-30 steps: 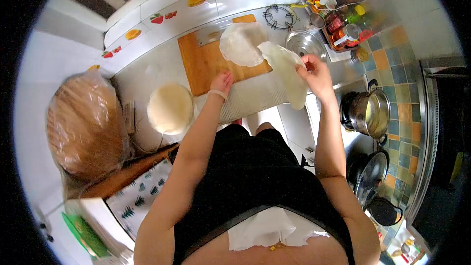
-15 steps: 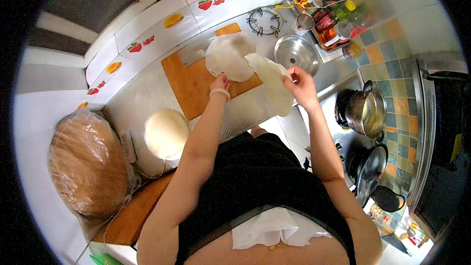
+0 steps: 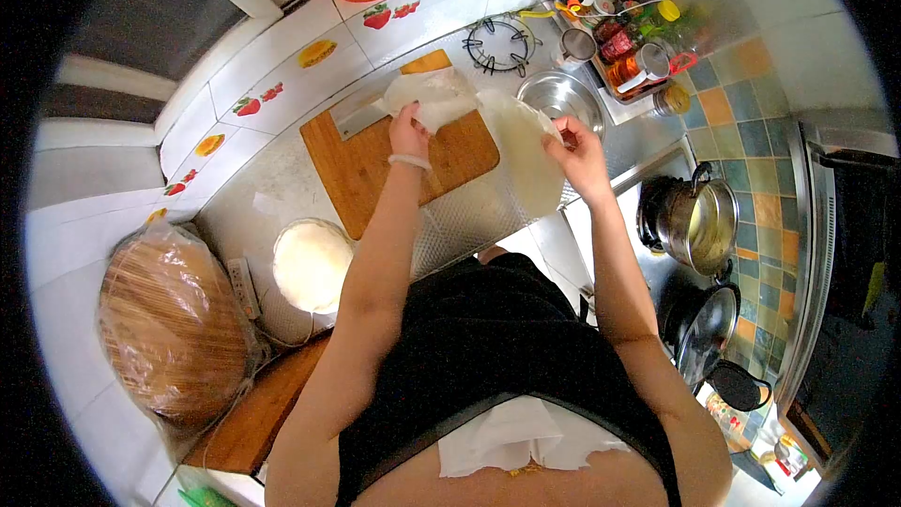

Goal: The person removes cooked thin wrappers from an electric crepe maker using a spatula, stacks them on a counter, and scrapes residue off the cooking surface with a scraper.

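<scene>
My left hand (image 3: 409,136), with a pale band at the wrist, pinches the near edge of a thin, pale round dough sheet (image 3: 439,99) over the far part of the wooden cutting board (image 3: 450,161). That sheet looks folded or bunched. To its left, a broad metal blade (image 3: 358,118) like a cleaver's lies on the board. My right hand (image 3: 579,158) is closed on the edge of a second thin dough sheet (image 3: 526,155), which hangs down just right of the board. More pale round dough (image 3: 313,265) lies on the counter left of my left forearm.
Behind the board's right side are a steel bowl (image 3: 561,99) and a black pot stand (image 3: 501,45). Steel pot (image 3: 704,225) and lidded pan (image 3: 709,329) stand on the right. Bottles and jars (image 3: 638,47) fill the back right corner. A plastic-wrapped slatted round (image 3: 174,324) leans at left.
My left hand has moved away from me, and its sheet has gone from spread out to folded back, baring more board and blade. The right hand still holds its sheet, now hanging straighter.
</scene>
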`<state>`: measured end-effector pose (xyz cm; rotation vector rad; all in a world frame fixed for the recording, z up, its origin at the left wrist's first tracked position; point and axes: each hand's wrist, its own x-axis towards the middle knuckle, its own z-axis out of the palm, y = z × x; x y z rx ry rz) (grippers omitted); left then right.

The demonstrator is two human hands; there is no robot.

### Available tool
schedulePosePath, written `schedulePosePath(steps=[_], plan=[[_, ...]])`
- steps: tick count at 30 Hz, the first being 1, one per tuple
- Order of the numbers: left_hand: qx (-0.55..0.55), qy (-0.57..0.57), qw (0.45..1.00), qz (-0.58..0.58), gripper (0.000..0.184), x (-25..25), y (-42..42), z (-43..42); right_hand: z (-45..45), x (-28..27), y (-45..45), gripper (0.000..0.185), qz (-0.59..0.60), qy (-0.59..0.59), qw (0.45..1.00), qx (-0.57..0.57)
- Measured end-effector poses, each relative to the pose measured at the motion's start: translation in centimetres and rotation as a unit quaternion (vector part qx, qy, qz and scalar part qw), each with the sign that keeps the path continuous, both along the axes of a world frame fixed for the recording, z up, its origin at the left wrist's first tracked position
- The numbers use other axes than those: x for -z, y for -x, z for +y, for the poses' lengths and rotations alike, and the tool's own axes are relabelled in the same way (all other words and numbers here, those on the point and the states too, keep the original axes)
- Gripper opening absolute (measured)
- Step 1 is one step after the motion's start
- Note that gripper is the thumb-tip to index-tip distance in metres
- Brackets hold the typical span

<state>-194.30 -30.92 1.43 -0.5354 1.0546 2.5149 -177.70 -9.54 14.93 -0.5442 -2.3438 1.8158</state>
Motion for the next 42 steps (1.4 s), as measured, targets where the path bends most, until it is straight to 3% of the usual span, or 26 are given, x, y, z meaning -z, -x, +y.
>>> schedulePosePath(steps=[5,8,11,16,19,23,26,32,35,38,41,42], plan=[[0.024,-0.08,0.994,0.065,0.024,-5.4,3.7,-1.7,0.4,-1.2,2.6,0.009,0.039,-0.032,0.999,0.001],[-0.007,0.014,0.996,0.088,0.023,-8.7,4.2,-5.3,1.4,-0.4,5.5,0.01,0.054,-0.064,0.996,-0.033],[-0.014,0.012,0.992,0.128,0.024,-12.8,3.0,-9.1,1.7,-0.6,9.8,0.012,0.097,-0.088,0.99,-0.049],[-0.056,0.083,0.987,0.124,0.027,-12.7,-0.1,-15.0,-2.0,-5.0,14.0,0.016,0.092,-0.156,0.98,-0.08],[-0.064,0.113,0.986,0.103,0.03,-11.5,-2.1,-17.8,-4.6,-2.2,15.2,0.018,0.232,-0.388,0.885,-0.106],[-0.105,0.141,0.982,0.068,0.029,-11.5,-5.1,-19.7,-8.7,6.2,13.4,0.02,0.21,-0.451,0.857,-0.132],[-0.114,0.143,0.981,0.058,0.03,-11.3,-6.8,-21.1,-10.9,13.0,10.9,0.026,0.125,-0.499,0.846,-0.137],[-0.087,0.147,0.984,0.051,0.028,-12.6,-9.5,-21.6,-13.4,17.2,7.7,0.034,0.044,-0.529,0.831,-0.164],[-0.074,0.14,0.986,0.06,0.027,-12.2,-10.2,-22.2,-14.4,18.6,6.0,0.041,0.059,-0.548,0.822,-0.143],[-0.05,0.16,0.981,0.095,0.026,-11.5,-10.7,-23.7,-16.6,13.4,4.6,0.048,0.067,-0.502,0.846,-0.169],[-0.087,0.2,0.974,0.055,0.025,-12.9,-12.0,-23.8,-19.2,12.3,5.7,0.046,0.101,-0.198,0.95,-0.218],[-0.098,0.2,0.974,0.048,0.025,-12.9,-12.3,-23.9,-20.3,11.7,6.5,0.046,0.054,-0.062,0.967,-0.241]])
